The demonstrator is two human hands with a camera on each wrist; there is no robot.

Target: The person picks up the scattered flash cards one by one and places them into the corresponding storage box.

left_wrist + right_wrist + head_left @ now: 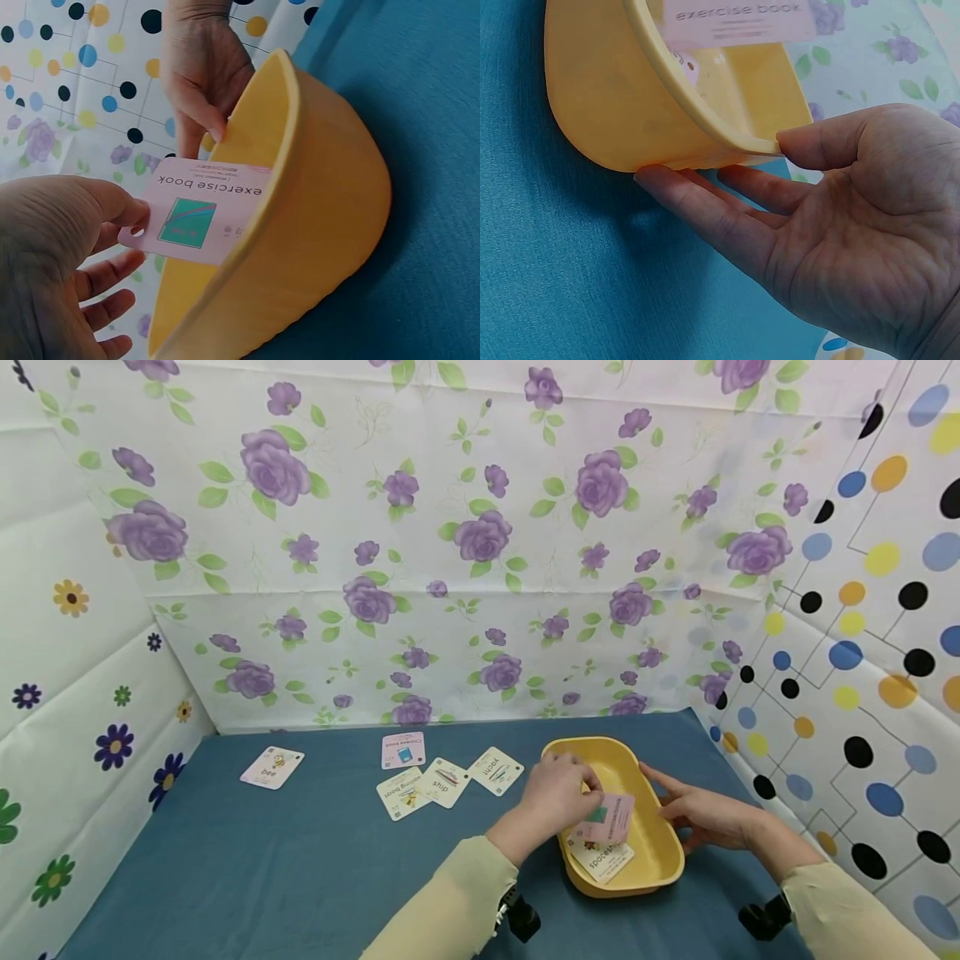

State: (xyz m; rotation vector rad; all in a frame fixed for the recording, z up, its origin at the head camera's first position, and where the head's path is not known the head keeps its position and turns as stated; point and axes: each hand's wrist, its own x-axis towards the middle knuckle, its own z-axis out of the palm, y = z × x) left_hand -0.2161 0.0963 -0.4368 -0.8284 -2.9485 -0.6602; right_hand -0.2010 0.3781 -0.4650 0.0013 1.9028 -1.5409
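My left hand pinches a pink "exercise book" card by its holed corner, between thumb and forefinger. The card is held over the opening of a yellow plastic tub. Below it in the tub lies a white "spaceship" card, partly covered in the head view. At the tub's right side, my right hand grips the wall. In the right wrist view its thumb is on the rim and its fingers touch the outside.
Left of the tub on the blue cloth lie a "yacht" card, a "ship" card overlapping a "sailing boat" card, and a pink "Chinese book" card. Farther left is a "bee" card. Patterned sheets stand behind and beside.
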